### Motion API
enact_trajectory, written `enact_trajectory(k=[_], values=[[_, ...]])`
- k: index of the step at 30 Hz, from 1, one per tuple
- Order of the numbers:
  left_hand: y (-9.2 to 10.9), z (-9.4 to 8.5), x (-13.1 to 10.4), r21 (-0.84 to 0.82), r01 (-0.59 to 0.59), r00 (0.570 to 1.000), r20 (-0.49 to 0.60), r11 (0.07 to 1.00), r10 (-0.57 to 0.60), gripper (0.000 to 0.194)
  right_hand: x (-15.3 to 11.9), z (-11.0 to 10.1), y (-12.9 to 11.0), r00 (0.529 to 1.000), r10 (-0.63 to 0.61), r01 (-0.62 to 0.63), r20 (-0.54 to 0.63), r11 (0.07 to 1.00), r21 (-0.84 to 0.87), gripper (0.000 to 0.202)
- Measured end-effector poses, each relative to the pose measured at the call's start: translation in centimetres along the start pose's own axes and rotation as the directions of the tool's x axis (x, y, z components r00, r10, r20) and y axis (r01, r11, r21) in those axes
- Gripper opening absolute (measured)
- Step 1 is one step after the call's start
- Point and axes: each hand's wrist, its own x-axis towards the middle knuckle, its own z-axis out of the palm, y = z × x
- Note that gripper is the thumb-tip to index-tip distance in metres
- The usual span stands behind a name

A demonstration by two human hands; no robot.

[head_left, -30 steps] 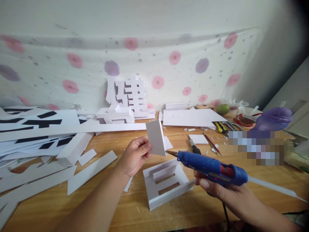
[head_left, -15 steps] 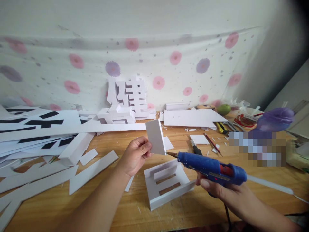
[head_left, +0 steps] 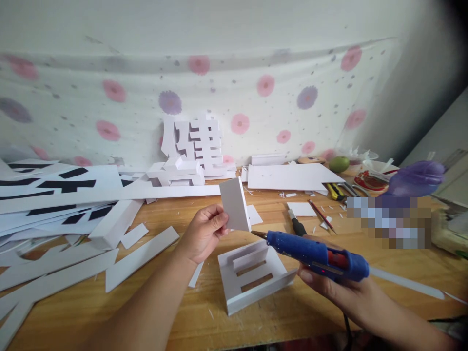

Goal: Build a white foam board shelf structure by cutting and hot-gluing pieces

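Between thumb and fingers, my left hand [head_left: 208, 229] pinches a small white foam board piece [head_left: 234, 204], held upright above the table. My right hand [head_left: 332, 292] is wrapped round a blue hot glue gun [head_left: 314, 256], with a glue stick [head_left: 405, 282] poking out of its back end. The gun's nozzle is at the lower right corner of the piece; whether it touches cannot be made out. Below both hands, a white foam board frame [head_left: 252, 295] with raised walls and slots lies on the table.
White strips and sheets with black shapes [head_left: 66, 185] cover the left side. A raised white character [head_left: 210, 151] leans at the back wall. A cutter [head_left: 297, 224], a pencil [head_left: 321, 217], a yellow knife [head_left: 334, 191] and a purple bag [head_left: 417, 180] lie to the right on the wooden table [head_left: 175, 321].
The glue gun has shifted slightly left and its back end has dipped a little. The nozzle stays by the piece's lower corner. My left hand keeps its pinch.
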Motion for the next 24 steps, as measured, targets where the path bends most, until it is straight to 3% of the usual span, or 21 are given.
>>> enact_trajectory(k=[5, 7, 10, 12, 13, 14, 16, 19, 24], values=[[0.3, 0.1, 0.0, 0.014, 0.034, 0.999, -0.015, 0.999, -0.034, 0.031, 0.5, -1.2, -0.6, 0.999, -0.047, 0.047, 0.014, 0.998, -0.029, 0.022], [0.4, 0.1, -0.1, 0.031, 0.064, 0.998, -0.003, 0.997, -0.064, 0.028, 0.3, -2.7, -0.4, 0.999, -0.051, 0.051, -0.002, 0.996, -0.073, 0.020], [0.7, -0.2, -0.1, 0.108, 0.117, 0.993, 0.021, 0.987, -0.120, 0.029, -0.4, -6.3, 1.0, 0.992, -0.020, -0.011, -0.128, 0.972, -0.235, 0.023], [0.8, -0.6, 0.0, 0.155, 0.148, 0.988, 0.023, 0.977, -0.153, 0.031, -1.3, -9.1, 2.6, 0.975, 0.032, -0.129, -0.220, 0.888, -0.441, 0.036], [0.9, -0.8, 0.1, 0.163, 0.163, 0.985, 0.023, 0.973, -0.169, 0.031, -1.9, -10.5, 3.6, 0.969, 0.067, -0.193, -0.236, 0.801, -0.567, 0.040], [0.9, -0.9, 0.1, 0.162, 0.167, 0.985, 0.019, 0.973, -0.173, 0.029, -2.5, -11.7, 4.6, 0.967, 0.111, -0.240, -0.229, 0.696, -0.676, 0.043], [1.0, -1.2, 0.2, 0.162, 0.172, 0.985, -0.004, 0.972, -0.174, 0.027, -3.7, -13.4, 6.4, 0.961, 0.183, -0.277, -0.209, 0.575, -0.770, 0.045], [1.1, -1.7, 0.3, 0.207, 0.180, 0.984, -0.031, 0.962, -0.178, 0.026, -5.2, -14.2, 8.3, 0.951, 0.265, -0.277, -0.159, 0.504, -0.818, 0.045], [1.3, -2.1, 0.3, 0.367, 0.188, 0.970, 0.075, 0.911, -0.231, 0.026, -6.2, -13.8, 10.2, 0.934, 0.346, -0.264, -0.090, 0.501, -0.824, 0.050]])
